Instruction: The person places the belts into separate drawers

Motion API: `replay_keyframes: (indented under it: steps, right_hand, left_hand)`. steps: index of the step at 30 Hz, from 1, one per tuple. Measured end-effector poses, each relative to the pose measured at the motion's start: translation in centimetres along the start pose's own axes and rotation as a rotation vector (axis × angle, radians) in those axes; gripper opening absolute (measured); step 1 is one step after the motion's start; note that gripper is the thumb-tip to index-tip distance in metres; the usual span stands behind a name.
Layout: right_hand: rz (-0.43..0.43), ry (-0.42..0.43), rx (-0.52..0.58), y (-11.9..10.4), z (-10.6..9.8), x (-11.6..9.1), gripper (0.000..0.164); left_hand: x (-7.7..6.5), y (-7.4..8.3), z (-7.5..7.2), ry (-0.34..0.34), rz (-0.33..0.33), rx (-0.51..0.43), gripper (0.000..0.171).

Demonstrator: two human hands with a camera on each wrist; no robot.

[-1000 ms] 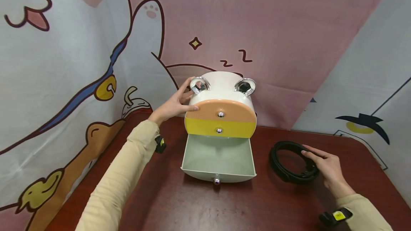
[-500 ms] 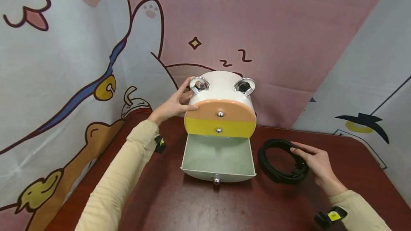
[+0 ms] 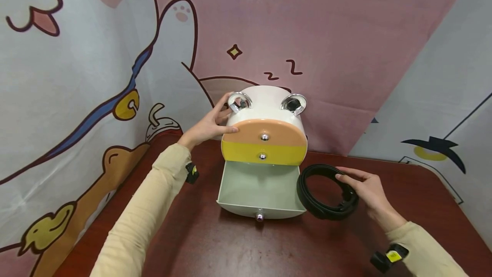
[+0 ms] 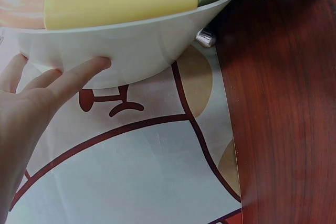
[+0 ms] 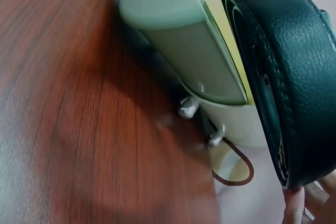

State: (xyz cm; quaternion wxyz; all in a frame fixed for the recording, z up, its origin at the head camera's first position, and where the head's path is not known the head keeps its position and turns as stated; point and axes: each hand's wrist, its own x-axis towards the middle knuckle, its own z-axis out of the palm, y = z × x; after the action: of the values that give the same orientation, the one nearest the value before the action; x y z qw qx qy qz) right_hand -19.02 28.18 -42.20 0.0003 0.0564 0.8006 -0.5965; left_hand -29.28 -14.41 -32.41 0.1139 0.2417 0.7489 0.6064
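Note:
A black leather belt, coiled into a ring, is pinched at its right side by my right hand. In the head view its left edge overlaps the right edge of the pulled-out pale green drawer. This drawer is the lowest of a small white cabinet with two shiny round eyes; orange and yellow drawers above it are closed. My left hand rests against the cabinet's left side, thumb at the front edge. In the right wrist view the belt covers part of the cabinet.
The cabinet stands on a dark red wooden table. Behind it hangs a cartoon-printed cloth, close to the cabinet's back. A silver knob juts from the front of the open drawer, and short metal feet hold the cabinet up.
My right hand has carried the coiled belt leftward, from well right of the green drawer to its right edge. The left hand and cabinet have stayed in place.

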Motion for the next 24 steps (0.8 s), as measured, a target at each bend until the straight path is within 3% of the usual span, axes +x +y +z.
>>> replay_keyframes:
  steps: [11, 24]
  right_hand:
    - [-0.018, -0.038, -0.093, -0.8, 2.0, 0.3, 0.050]
    - [-0.018, -0.065, -0.069, -1.3, 3.9, 0.5, 0.049]
  left_hand:
    - [0.0, 0.0, 0.0, -0.005, -0.005, -0.007, 0.106]
    - [0.0, 0.0, 0.1, 0.006, -0.027, -0.004, 0.107]
